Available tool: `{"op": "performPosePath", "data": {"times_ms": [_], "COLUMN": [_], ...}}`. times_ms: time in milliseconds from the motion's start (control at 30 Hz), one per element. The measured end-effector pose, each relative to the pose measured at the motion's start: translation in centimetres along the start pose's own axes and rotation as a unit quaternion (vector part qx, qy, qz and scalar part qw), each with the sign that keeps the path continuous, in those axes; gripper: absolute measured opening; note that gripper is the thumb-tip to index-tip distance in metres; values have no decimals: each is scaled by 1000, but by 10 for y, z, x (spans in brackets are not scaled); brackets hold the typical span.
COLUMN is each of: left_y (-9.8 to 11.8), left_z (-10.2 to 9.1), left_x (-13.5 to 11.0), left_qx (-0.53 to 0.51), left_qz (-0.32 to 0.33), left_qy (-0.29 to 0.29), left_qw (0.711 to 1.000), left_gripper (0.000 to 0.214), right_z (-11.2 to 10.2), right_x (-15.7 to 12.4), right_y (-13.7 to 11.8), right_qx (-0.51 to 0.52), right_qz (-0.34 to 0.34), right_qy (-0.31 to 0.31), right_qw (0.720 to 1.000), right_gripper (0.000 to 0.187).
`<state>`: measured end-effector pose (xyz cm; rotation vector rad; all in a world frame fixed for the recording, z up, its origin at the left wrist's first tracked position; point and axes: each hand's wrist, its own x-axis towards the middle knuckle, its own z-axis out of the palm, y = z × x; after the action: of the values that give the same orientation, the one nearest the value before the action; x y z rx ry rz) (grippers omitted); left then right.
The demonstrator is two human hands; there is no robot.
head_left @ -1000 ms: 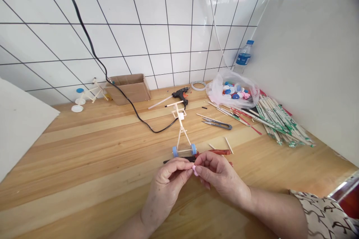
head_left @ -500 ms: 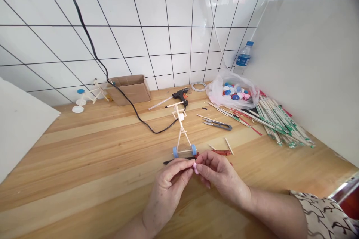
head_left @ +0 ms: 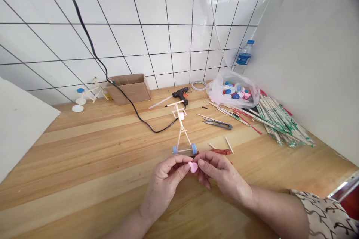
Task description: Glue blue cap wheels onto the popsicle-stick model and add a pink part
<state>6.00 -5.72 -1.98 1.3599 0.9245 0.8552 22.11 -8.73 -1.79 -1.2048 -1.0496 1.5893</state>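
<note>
My left hand (head_left: pixel 165 179) and my right hand (head_left: pixel 218 173) meet low in the middle of the view, fingertips pinched together on a small pink bottle cap (head_left: pixel 193 167). Just beyond them on the wooden table (head_left: pixel 84 164) stands a stick frame with two blue cap wheels (head_left: pixel 183 134). A red-handled tool (head_left: pixel 221 152) lies right behind my right hand, partly hidden by the fingers.
A black glue gun (head_left: pixel 181 95) with its cord, small snips (head_left: pixel 217 123), a plastic bag of caps (head_left: pixel 234 91), a heap of wrapped chopsticks (head_left: pixel 280 121), a cardboard box (head_left: pixel 130 88), a second stick model (head_left: pixel 89 95), a tape roll (head_left: pixel 198 85) and a water bottle (head_left: pixel 243 58).
The pink cap has turned between my fingertips and now shows more of its face. Both hands have shifted slightly up toward the wheeled frame.
</note>
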Motion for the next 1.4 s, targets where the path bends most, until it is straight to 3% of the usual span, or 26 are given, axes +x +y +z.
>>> {"op": "performPosePath", "data": {"times_ms": [633,900,1167,1400], "left_y": [-9,-9,-7,-8], "left_z": [2,4,4,4], "left_x": [2,0,1,1], "left_qx": [-157,-133,-192,-185], "left_qz": [-111,-98,-116,-127], "left_qy": [-31,-20,-27,-20], "left_qw": [981,986,974,974], "left_gripper": [11,10,12,10], "right_z": [1,5,4,4], "right_x": [2,0,-2,-1], "right_y": [0,0,-2,-1], "right_qx": [41,-27,-10,-12], "right_qz": [34,14,20,23], "right_qy": [-13,24,0,16], "right_qw": [999,999,1000,1000], "right_gripper": [37,38,36,39]}}
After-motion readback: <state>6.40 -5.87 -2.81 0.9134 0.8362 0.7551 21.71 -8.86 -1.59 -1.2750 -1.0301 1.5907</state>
